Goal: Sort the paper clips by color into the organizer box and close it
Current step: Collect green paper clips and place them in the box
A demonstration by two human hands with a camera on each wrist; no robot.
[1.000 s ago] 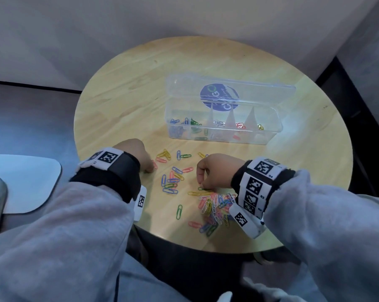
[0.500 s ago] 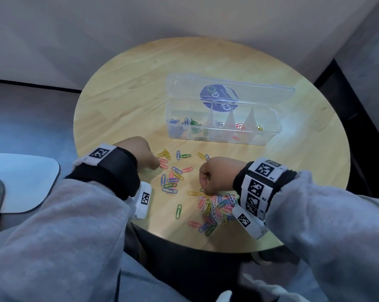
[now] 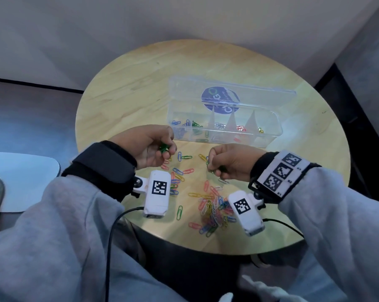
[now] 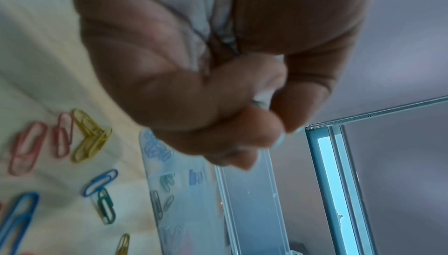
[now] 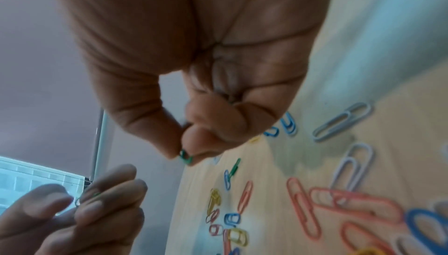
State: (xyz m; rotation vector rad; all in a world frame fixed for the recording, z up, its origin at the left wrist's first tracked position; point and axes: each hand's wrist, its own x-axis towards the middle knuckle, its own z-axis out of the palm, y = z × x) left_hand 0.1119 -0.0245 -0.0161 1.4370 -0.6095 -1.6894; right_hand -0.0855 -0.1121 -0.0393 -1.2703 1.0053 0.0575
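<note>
The round blue sticker on the organizer box lid bears unreadable letters.

Head camera looks down at the table; wrist cameras sit close beneath.

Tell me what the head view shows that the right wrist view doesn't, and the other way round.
Only the head view shows the open box with sorted clips and its lid, plus the whole table. Only the right wrist view shows close up the green clip pinched at the right hand's fingertips. Both show the left hand holding green clips and loose clips on the table.
</note>
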